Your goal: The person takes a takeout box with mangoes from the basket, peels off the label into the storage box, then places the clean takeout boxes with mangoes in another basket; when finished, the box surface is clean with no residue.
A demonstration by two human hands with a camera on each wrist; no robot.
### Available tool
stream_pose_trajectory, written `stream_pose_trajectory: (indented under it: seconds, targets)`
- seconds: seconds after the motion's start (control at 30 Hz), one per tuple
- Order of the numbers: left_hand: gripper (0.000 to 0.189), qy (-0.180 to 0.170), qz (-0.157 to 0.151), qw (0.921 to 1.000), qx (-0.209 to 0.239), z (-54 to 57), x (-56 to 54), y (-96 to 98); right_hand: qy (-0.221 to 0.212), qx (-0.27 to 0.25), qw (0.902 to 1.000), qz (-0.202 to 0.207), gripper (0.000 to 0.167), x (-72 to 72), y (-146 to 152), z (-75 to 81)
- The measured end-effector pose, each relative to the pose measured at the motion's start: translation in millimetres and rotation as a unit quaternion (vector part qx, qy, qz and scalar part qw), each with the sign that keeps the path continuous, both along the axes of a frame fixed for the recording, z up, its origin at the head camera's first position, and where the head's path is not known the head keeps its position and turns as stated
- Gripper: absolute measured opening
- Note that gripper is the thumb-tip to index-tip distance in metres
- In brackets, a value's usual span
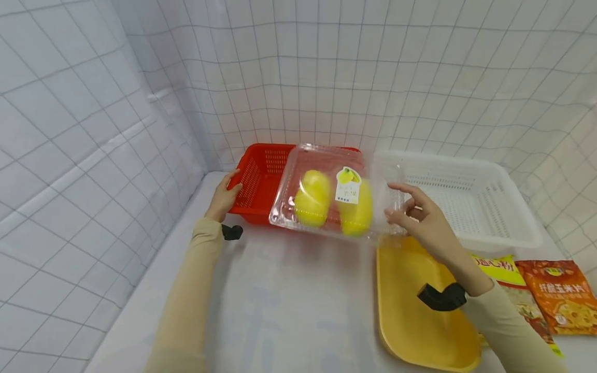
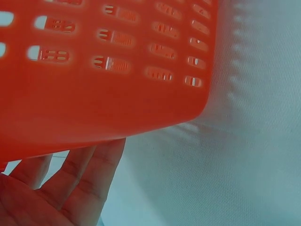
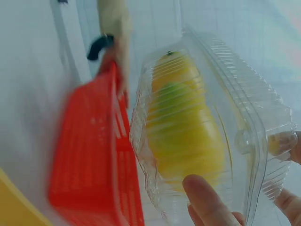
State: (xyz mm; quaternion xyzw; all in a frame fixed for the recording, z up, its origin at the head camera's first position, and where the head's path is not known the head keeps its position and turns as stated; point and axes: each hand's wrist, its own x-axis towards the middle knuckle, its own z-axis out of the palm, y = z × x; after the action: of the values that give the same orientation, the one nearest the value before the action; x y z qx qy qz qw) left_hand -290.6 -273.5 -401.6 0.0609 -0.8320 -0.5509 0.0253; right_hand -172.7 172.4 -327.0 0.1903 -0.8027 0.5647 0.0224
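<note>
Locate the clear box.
In the head view, the clear box is just right of centre, held by the right hand above the red basket.

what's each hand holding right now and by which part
The right hand holds the clear plastic box by its right end; the left hand grips the red basket by its left end.

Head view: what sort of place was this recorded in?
Probably a staged recording booth rather than a working kitchen: wrinkled white grid-patterned cloth encloses the white tabletop at the back and sides, and a black device is worn at each wrist.
</note>
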Motion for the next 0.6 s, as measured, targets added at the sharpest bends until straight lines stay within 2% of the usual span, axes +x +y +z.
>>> stream_pose_trajectory:
  seconds: [0.13, 0.27, 0.33, 0.43, 0.6]
  targets:
    - [0.053, -0.003, 0.003, 1.0000, 0.003, 2.2, 1.2, -0.3, -0.024, 0.041, 0.9985, 0.026, 0.051, 26.2, -3, -12.7]
    - [0.053, -0.010, 0.008, 0.9999, 0.004, 3.8, 1.2, 0.4, -0.064, 0.077, 0.9941, 0.043, 0.048, 42.6, -13, -29.6]
    - [0.052, -0.011, 0.011, 0.9999, 0.002, 3.8, 0.8, 0.2, -0.074, 0.087, 0.9921, 0.052, 0.047, 46.7, -20, -37.9]
    - [0.052, -0.006, 0.013, 0.9999, 0.002, 3.6, 0.1, 0.0, -0.064, 0.116, 0.9893, 0.061, 0.046, 48.6, -31, -48.9]
    - [0.053, -0.003, 0.010, 0.9999, -0.002, 4.2, 1.9, 1.0, -0.063, 0.110, 0.9873, 0.096, 0.048, 46.4, -47, -66.0]
